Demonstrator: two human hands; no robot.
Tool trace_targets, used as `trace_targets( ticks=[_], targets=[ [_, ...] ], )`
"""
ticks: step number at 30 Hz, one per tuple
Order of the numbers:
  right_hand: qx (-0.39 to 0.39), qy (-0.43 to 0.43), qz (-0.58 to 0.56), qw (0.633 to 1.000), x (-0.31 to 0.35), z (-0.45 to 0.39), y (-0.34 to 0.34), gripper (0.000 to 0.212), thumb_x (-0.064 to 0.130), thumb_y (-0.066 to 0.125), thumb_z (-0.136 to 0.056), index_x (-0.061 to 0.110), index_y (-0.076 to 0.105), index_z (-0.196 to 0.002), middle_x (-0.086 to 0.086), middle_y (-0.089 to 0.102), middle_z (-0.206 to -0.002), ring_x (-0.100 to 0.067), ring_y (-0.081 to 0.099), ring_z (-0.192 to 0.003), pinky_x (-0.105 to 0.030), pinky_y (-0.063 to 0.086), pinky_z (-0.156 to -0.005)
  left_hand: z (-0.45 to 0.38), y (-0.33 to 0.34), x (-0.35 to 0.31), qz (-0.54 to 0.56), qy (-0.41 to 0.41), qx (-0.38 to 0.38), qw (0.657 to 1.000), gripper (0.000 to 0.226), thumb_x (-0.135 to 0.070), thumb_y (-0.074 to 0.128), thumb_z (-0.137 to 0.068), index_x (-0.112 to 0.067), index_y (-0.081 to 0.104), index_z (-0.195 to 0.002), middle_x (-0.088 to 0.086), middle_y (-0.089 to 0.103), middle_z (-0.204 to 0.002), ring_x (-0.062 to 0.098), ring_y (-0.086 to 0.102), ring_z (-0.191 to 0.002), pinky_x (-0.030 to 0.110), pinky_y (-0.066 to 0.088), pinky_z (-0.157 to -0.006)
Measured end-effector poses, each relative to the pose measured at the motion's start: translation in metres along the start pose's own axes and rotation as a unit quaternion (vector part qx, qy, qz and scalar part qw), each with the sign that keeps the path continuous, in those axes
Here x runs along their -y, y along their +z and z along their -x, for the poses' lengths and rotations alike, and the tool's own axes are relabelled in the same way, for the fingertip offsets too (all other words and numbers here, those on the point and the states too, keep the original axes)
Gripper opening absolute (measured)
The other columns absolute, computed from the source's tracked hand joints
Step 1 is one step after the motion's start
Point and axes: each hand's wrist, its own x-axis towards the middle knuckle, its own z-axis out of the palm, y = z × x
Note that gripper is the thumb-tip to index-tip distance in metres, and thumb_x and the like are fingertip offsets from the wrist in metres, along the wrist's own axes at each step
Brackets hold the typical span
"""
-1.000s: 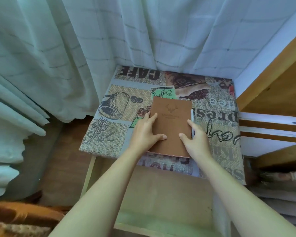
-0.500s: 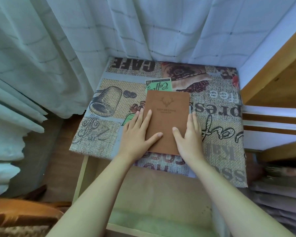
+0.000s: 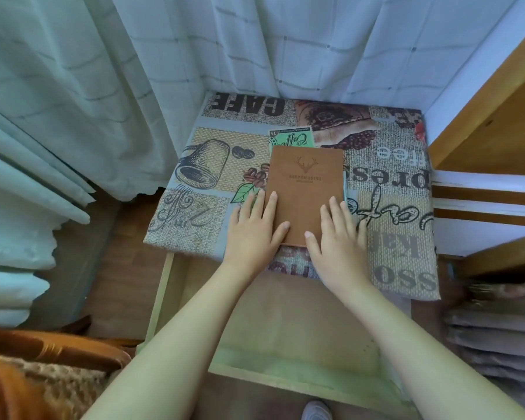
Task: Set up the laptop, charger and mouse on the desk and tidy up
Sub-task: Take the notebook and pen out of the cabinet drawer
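A checked curtain [image 3: 255, 56] hangs behind the desk [image 3: 400, 225] with its coffee-print cloth, where a brown notebook [image 3: 305, 189] lies mid-desk, pen [image 3: 344, 186] touching its right edge, left hand [image 3: 252, 234] and right hand [image 3: 337, 241] flat, fingers spread, pressing its near corners.

Soft daylight enters through the far curtains [image 3: 285, 47]; exposure is even, shadows faint. Wide-angle distortion bends the edges. The near corners and the right shelf stack [image 3: 494, 338] appear blurred.

Café-print desk [image 3: 194, 219] with brown notebook [image 3: 305, 189] and pen [image 3: 344, 186].
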Motion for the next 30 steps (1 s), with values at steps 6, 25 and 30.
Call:
trace_targets(
  ticks=[6, 25, 30],
  targets=[
    [0.018, -0.047, 0.034, 0.998, 0.012, 0.058, 0.005, 0.061, 0.041, 0.034, -0.098, 0.011, 0.021, -0.149, -0.001, 0.011, -0.160, -0.015, 0.001, -0.147, -0.047, -0.006, -0.116, 0.060, 0.012, 0.011, 0.043, 0.030, -0.037, 0.998, 0.068, -0.055, 0.027, -0.094, -0.014, 0.031, -0.148, 0.009, 0.034, -0.153, 0.025, 0.027, -0.142, 0.042, 0.027, -0.111],
    [0.017, -0.045, 0.154, 0.987, 0.018, 0.067, 0.033, 0.072, 0.050, 0.025, -0.097, 0.011, -0.003, -0.150, -0.006, -0.007, -0.160, -0.023, -0.005, -0.147, -0.049, 0.003, -0.117, 0.184, 0.090, 0.041, -0.094, 0.257, 0.030, 0.961, 0.097, -0.078, 0.027, -0.080, -0.011, 0.025, -0.149, 0.004, 0.028, -0.156, 0.015, 0.017, -0.144, 0.046, 0.017, -0.114],
    [0.017, -0.058, 0.134, 0.989, 0.016, 0.068, 0.034, 0.071, 0.044, 0.032, -0.098, 0.009, 0.000, -0.150, -0.008, -0.004, -0.160, -0.026, -0.003, -0.147, -0.048, 0.010, -0.118, 0.183, 0.091, 0.043, -0.129, 0.316, -0.017, 0.940, 0.099, -0.076, 0.039, -0.080, -0.007, 0.025, -0.149, 0.009, 0.027, -0.156, 0.019, 0.019, -0.145, 0.048, 0.018, -0.114]
  ],
)
